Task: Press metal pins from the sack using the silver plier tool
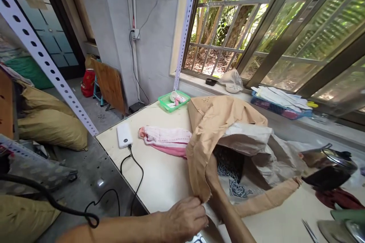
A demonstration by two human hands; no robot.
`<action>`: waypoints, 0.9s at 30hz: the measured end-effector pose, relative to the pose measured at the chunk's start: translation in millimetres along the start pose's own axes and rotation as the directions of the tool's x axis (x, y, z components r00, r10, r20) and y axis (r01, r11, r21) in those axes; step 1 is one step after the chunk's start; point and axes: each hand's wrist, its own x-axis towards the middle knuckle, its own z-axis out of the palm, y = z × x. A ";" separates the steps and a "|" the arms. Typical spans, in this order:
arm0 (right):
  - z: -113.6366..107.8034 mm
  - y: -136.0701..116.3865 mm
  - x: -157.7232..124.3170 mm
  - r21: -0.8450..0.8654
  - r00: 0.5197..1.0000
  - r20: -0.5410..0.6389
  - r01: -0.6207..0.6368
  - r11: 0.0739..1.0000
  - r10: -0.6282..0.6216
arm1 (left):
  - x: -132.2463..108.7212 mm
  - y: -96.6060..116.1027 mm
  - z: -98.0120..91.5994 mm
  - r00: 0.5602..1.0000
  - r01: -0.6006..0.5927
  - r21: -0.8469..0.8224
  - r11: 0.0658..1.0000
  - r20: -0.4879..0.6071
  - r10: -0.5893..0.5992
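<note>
A large brown paper sack (228, 108) lies on its side on the table, its mouth turned toward me. Inside it is a heap of small dark metal pieces (238, 188), too small to name surely. My left hand (185, 216) is closed in a pinch on the torn lower edge of the sack's paper flap. My right hand (211, 169) reaches into the opening behind that flap; its fingers are hidden by the paper. Below my left hand, a few shiny metal pieces (198, 238) show at the bottom edge of the view.
On the cream table (162, 182) lie a white power bank (124, 135) with a black cable, a pink-and-white towel (168, 136) and a green basket (168, 107). Tweezers (309, 231) and a lidded pot (330, 161) are at right. A perforated metal post (51, 64) slants past the left.
</note>
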 end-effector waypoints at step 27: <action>-67.6 -43.1 -44.2 0.354 0.980 0.053 -0.198 0.914 0.192 | 14.7 17.6 -29.9 0.999 0.051 -0.115 0.992 0.002 -0.051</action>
